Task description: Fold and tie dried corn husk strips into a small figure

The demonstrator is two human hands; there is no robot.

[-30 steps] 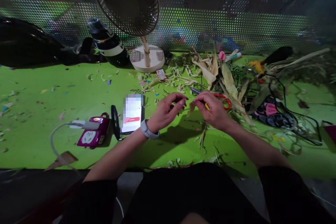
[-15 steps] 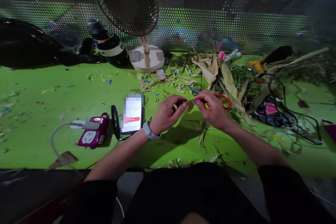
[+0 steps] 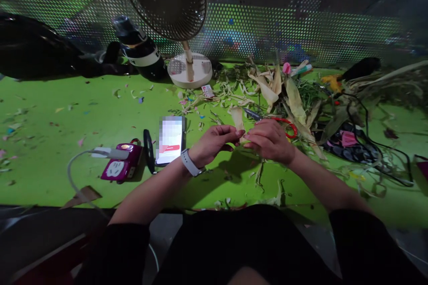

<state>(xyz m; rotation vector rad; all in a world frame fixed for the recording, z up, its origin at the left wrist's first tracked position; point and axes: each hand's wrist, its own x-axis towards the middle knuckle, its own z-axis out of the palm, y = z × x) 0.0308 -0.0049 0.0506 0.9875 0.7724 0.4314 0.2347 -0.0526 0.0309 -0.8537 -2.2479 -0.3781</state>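
A pale piece of dried husk [image 3: 237, 117] stands up between my two hands. My left hand [image 3: 217, 142], with a grey watch band at its wrist, pinches the husk's lower part between thumb and fingers. Close on its right, my right hand [image 3: 269, 141] has its fingers bent together at the same lower end. Just behind my right hand lie red-handled scissors [image 3: 290, 127], their dark blades pointing left. Beyond them is a pile of dry husks [image 3: 294, 100] and thin scraps.
A lit phone [image 3: 170, 140] and a purple power adapter [image 3: 123, 162] with a white cable lie left on the green table [image 3: 100, 107]. Behind stand a dark bottle [image 3: 142, 55] and a fan [image 3: 190, 71]. A black cord [image 3: 389, 142] loops at right.
The husk piece now rises upright and shows more plainly between my hands. My right hand's fingers have curled over more. The whole view has shifted slightly.
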